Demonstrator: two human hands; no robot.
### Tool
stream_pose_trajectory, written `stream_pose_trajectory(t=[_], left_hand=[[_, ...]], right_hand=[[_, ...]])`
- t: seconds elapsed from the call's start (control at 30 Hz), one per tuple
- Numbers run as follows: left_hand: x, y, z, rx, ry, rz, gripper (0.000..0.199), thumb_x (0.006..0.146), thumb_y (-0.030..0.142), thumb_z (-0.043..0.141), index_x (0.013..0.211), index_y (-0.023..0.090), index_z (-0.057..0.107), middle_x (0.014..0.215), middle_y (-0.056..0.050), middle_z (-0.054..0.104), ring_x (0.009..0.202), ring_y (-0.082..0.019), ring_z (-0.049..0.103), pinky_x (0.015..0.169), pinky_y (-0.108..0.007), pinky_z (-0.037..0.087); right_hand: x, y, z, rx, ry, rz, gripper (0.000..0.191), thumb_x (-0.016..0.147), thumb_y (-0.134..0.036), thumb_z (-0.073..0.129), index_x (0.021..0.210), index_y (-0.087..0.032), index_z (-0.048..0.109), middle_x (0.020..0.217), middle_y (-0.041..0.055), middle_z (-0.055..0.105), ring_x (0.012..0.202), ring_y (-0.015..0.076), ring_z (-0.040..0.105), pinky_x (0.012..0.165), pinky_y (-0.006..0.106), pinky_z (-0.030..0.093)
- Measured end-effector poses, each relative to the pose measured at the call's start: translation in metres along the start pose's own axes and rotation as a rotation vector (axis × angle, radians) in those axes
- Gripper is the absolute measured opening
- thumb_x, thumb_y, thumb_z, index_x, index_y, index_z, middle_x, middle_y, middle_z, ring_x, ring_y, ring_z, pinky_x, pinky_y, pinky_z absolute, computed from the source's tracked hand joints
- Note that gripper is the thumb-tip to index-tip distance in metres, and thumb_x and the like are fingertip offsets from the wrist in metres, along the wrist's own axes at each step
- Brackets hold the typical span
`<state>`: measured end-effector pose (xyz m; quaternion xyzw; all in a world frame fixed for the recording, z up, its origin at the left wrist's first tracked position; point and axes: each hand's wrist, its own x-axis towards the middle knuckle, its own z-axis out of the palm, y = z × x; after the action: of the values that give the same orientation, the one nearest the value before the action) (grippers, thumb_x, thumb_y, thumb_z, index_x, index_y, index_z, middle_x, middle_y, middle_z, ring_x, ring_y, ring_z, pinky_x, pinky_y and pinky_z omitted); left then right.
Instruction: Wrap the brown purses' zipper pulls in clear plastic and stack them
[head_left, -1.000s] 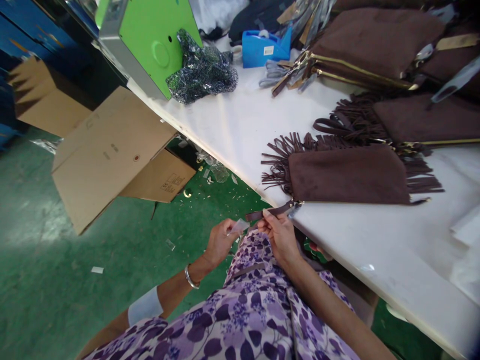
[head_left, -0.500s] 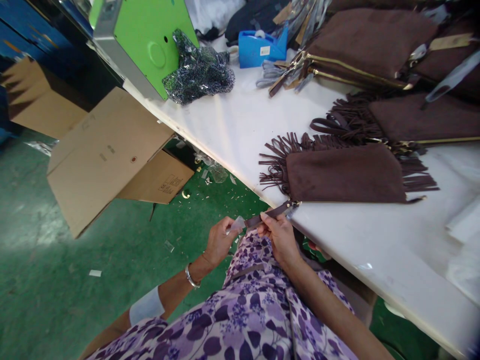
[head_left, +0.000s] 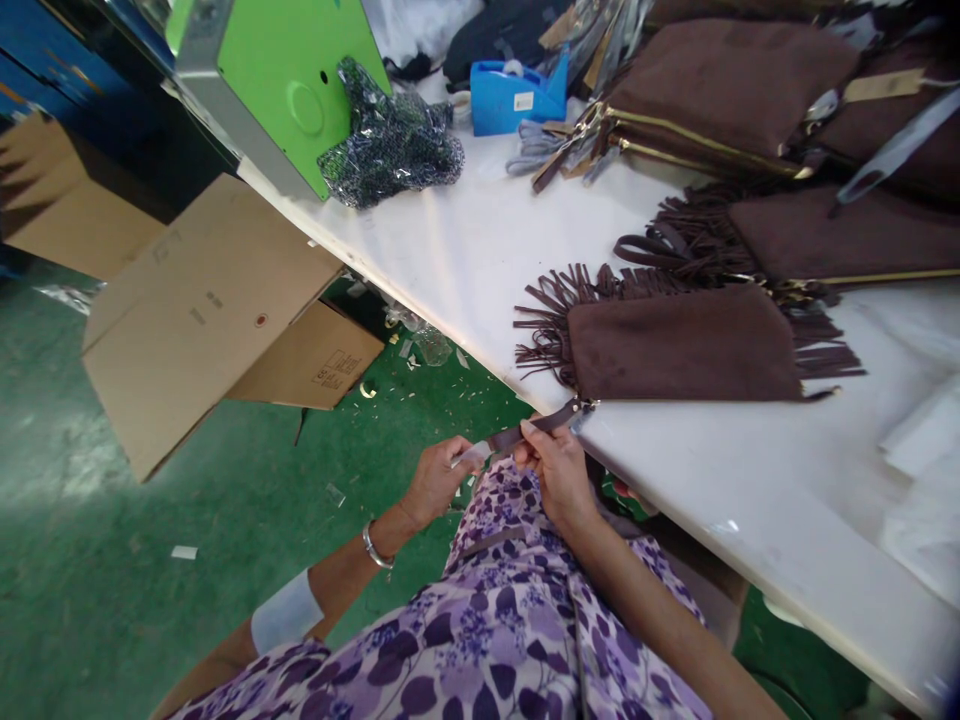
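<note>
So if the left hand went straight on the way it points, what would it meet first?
Probably the flat dark brown strap, just beyond the clear plastic strip in the left hand, though depth is hard to judge.

a workshop, shown by bags (head_left: 684, 345) on a table (head_left: 480, 240) and cardboard boxes (head_left: 210, 310).

Patterned garment (head_left: 450, 650): printed with rounded leaves and small flower clusters, in deep purple, lilac and violet on a pale ground
Bangle (head_left: 373, 547): silvery, shiny, narrow, worn at the left wrist
Forearm band (head_left: 287, 611): pale bluish-white, broad, smooth-looking, straight-edged
</note>
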<state>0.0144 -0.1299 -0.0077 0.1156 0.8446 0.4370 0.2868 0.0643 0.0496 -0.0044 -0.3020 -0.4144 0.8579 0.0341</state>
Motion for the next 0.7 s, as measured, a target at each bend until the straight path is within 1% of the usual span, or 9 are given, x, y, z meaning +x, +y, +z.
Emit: stream_pose_trajectory(t=[0.17, 0.23, 0.3, 0.37, 0.43, 0.5, 0.57, 0.63, 0.7], left_hand=[[0.0, 0.001, 0.007, -0.344, -0.08, -0.12, 0.028, 0.082, 0.043, 0.062, 0.085, 0.015, 0.063, 0.077, -0.004, 0.069, 0.071, -0.021, 0.064, 0.07, -0.03, 0.047], [0.004, 0.001, 0.008, -0.482, -0.121, -0.158, 0.035, 0.082, 0.048, 0.062, 0.093, 0.014, 0.061, 0.079, -0.006, 0.069, 0.068, -0.022, 0.065, 0.07, -0.033, 0.049], [0.01, 0.0, 0.005, -0.588, -0.137, -0.196, 0.043, 0.081, 0.051, 0.063, 0.101, 0.014, 0.057, 0.079, -0.007, 0.068, 0.067, -0.023, 0.066, 0.069, -0.034, 0.05], [0.018, -0.002, -0.001, -0.64, -0.108, -0.216, 0.05, 0.078, 0.052, 0.066, 0.106, 0.013, 0.054, 0.08, -0.008, 0.069, 0.069, -0.024, 0.067, 0.069, -0.035, 0.051], [0.026, -0.001, -0.011, -0.627, -0.054, -0.199, 0.053, 0.076, 0.052, 0.069, 0.108, 0.012, 0.053, 0.084, -0.011, 0.07, 0.073, -0.025, 0.067, 0.071, -0.035, 0.05], [0.033, 0.004, -0.021, -0.575, -0.03, -0.166, 0.051, 0.077, 0.052, 0.069, 0.105, 0.011, 0.055, 0.087, -0.013, 0.07, 0.075, -0.025, 0.068, 0.072, -0.034, 0.05], [0.037, 0.013, -0.027, -0.527, -0.057, -0.138, 0.048, 0.079, 0.054, 0.066, 0.1, 0.012, 0.056, 0.088, -0.014, 0.071, 0.074, -0.025, 0.068, 0.068, -0.032, 0.049], [0.039, 0.023, -0.026, -0.492, -0.102, -0.099, 0.046, 0.08, 0.056, 0.064, 0.096, 0.013, 0.058, 0.084, -0.013, 0.071, 0.07, -0.024, 0.068, 0.066, -0.032, 0.049], [0.04, 0.034, -0.019, -0.481, -0.161, -0.051, 0.044, 0.079, 0.056, 0.065, 0.09, 0.014, 0.06, 0.079, -0.01, 0.07, 0.067, -0.023, 0.066, 0.067, -0.033, 0.05]], right_hand=[[-0.001, -0.002, -0.001, -0.002, -0.001, -0.001, 0.024, 0.076, -0.038, 0.07, 0.083, -0.02, 0.056, 0.055, -0.0032, 0.059, 0.047, 0.0099, 0.051, 0.049, 0.021, 0.041], [-0.001, -0.002, -0.002, 0.013, -0.03, 0.02, 0.025, 0.075, -0.039, 0.07, 0.083, -0.02, 0.056, 0.065, -0.0007, 0.065, 0.051, 0.0106, 0.054, 0.05, 0.022, 0.043], [0.001, 0.0, -0.007, 0.012, -0.098, 0.063, 0.026, 0.076, -0.04, 0.068, 0.082, -0.02, 0.054, 0.075, 0.0021, 0.069, 0.052, 0.0112, 0.055, 0.051, 0.023, 0.044], [0.006, 0.005, -0.015, -0.095, -0.168, 0.125, 0.026, 0.079, -0.044, 0.063, 0.082, -0.02, 0.053, 0.069, 0.0028, 0.068, 0.049, 0.0124, 0.054, 0.049, 0.024, 0.042], [0.01, 0.009, -0.026, -0.38, -0.185, 0.152, 0.027, 0.08, -0.046, 0.06, 0.082, -0.02, 0.053, 0.057, 0.0017, 0.063, 0.044, 0.0143, 0.052, 0.048, 0.025, 0.039], [0.01, 0.009, -0.034, -0.783, -0.175, 0.063, 0.025, 0.076, -0.043, 0.063, 0.077, -0.02, 0.055, 0.054, 0.0022, 0.06, 0.046, 0.0161, 0.053, 0.049, 0.026, 0.037], [0.005, 0.001, -0.036, -1.124, -0.177, -0.112, 0.024, 0.076, -0.04, 0.065, 0.068, -0.02, 0.054, 0.057, 0.0041, 0.061, 0.052, 0.0172, 0.055, 0.053, 0.027, 0.035], [0.0, -0.01, -0.03, -1.235, -0.189, -0.248, 0.026, 0.08, -0.042, 0.062, 0.068, -0.02, 0.055, 0.063, 0.0046, 0.062, 0.058, 0.0178, 0.056, 0.056, 0.028, 0.034], [0.001, -0.018, -0.019, -1.125, -0.152, -0.302, 0.024, 0.081, -0.046, 0.061, 0.082, -0.022, 0.059, 0.073, 0.0037, 0.065, 0.062, 0.0174, 0.057, 0.058, 0.028, 0.036]])
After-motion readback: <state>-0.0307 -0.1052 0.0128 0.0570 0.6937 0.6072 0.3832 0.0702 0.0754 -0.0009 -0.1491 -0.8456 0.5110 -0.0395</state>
